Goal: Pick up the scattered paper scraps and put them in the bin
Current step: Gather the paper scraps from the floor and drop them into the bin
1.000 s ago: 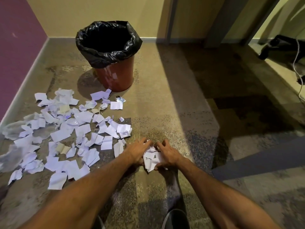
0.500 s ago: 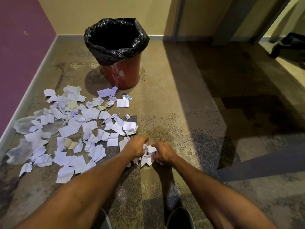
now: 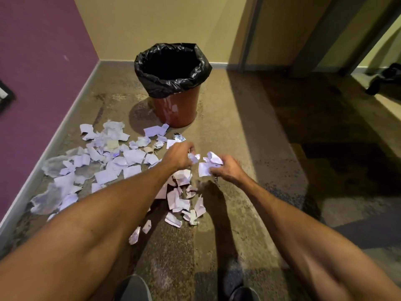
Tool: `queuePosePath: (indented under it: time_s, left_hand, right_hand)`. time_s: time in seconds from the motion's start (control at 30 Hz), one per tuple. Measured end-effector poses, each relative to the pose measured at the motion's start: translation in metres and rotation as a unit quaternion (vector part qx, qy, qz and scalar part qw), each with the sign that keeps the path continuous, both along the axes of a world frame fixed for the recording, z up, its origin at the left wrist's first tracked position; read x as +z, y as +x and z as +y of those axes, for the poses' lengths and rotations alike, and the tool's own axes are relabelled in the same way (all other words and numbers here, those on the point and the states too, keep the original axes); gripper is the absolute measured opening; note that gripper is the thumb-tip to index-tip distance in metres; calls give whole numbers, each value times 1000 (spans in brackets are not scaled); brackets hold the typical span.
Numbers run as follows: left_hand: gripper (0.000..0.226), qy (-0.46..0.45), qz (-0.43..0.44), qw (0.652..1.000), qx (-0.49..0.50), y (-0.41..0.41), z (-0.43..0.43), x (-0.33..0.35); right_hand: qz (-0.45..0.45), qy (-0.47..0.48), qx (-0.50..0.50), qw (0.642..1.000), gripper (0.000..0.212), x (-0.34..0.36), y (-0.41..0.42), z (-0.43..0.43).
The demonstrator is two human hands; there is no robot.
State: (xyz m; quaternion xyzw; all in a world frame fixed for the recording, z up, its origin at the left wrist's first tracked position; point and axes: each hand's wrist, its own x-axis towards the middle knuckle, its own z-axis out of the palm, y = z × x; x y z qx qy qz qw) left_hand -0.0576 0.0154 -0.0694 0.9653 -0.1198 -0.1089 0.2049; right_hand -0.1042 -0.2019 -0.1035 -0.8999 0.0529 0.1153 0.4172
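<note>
Carpeted floor [image 3: 238, 148] carries nearly all the litter. Black-lined red bin [image 3: 176, 109] stands upright near the far wall; its inside reads dark, contents not discernible. Loose paper scraps [image 3: 112, 168] lie mainly left of it, with a smaller cluster [image 3: 180, 203] beneath the hands. Short of the bin, the left hand [image 3: 179, 158] pinches a small piece [image 3: 193, 158] and the right hand [image 3: 226, 169] has fingers curled round a crumpled wad [image 3: 209, 164]. Judgement: early stage; most remains uncollected.
</note>
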Motion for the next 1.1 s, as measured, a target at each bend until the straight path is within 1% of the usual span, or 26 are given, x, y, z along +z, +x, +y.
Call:
queuePosePath:
  time_s: [0.13, 0.23, 0.3, 0.33, 0.4, 0.47, 0.57, 0.63, 0.7, 0.8, 0.87, 0.97, 1.03, 1.07, 1.1]
  left_hand:
    - [30, -12, -58, 998, 10, 36, 2, 55]
    - [26, -25, -100, 995, 20, 62, 3, 93]
    - [23, -41, -113, 992, 34, 80, 5, 111]
    - [22, -53, -120, 990, 47, 88, 7, 118]
    - [22, -78, -138, 984, 84, 106, 9, 131]
    - [19, -113, -169, 971, 122, 124, 14, 148]
    - [10, -145, -222, 951, 162, 158, 26, 178]
    - [12, -145, -231, 944, 185, 182, 36, 194]
    - [13, -152, -220, 940, 210, 205, 44, 200]
    - [8, -171, -204, 933, 241, 234, 51, 196]
    - [9, -181, -193, 930, 254, 251, 54, 187]
    - [12, -177, -175, 932, 264, 268, 57, 167]
    - [13, -178, -172, 932, 264, 275, 60, 154]
    - [17, -176, -172, 933, 262, 277, 60, 149]
    - [23, -171, -173, 935, 258, 279, 61, 144]
  right_hand:
    - [-56, 3, 9, 998, 26, 36, 41, 11]
    - [-84, 37, -6, 996, 24, 68, 76, 24]
    - [-99, 60, -23, 993, 17, 91, 100, 33]
    - [-108, 67, -24, 992, 17, 103, 112, 38]
    - [-124, 61, -19, 990, 22, 127, 136, 46]
    - [-147, 70, -20, 986, 15, 149, 162, 53]
    - [-195, 86, -54, 975, 19, 181, 206, 65]
    - [-211, 82, -75, 971, 19, 196, 236, 73]
    - [-219, 82, -93, 968, 21, 205, 263, 83]
    - [-210, 55, -109, 970, 19, 207, 300, 97]
    - [-181, 47, -125, 974, 24, 202, 320, 106]
    - [-132, 24, -111, 985, 50, 193, 345, 115]
    - [-93, 13, -84, 992, 64, 184, 361, 121]
    - [-81, 16, -77, 994, 71, 180, 368, 124]
    - [-65, 16, -77, 995, 74, 180, 370, 128]
